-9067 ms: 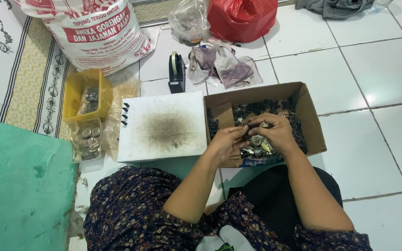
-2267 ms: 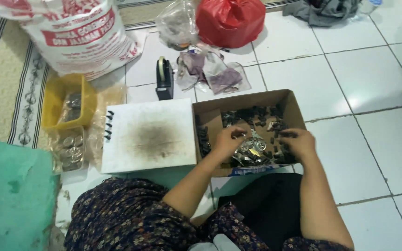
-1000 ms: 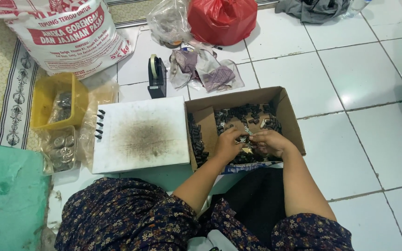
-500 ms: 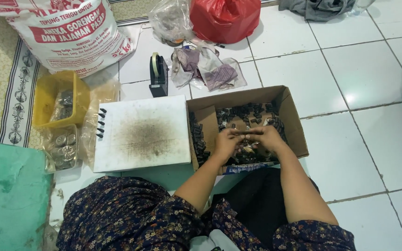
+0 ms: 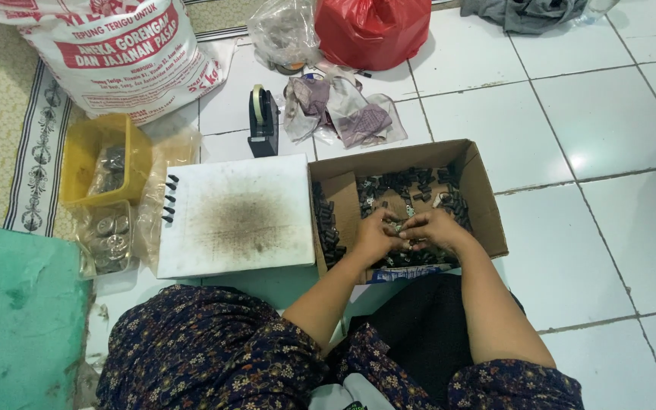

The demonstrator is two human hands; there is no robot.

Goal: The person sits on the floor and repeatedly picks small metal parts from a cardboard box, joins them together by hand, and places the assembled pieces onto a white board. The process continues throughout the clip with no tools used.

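Many small dark metal pieces [image 5: 411, 184] lie in an open cardboard box [image 5: 487, 205] on the floor. Both hands meet over its six o'clock side, left hand [image 5: 377, 234] and right hand [image 5: 436, 228] pinching pieces together.

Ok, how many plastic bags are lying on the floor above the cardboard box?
3: a red bag at top, a clear bag left of it, and a crumpled clear bag just below. Others may be hidden.
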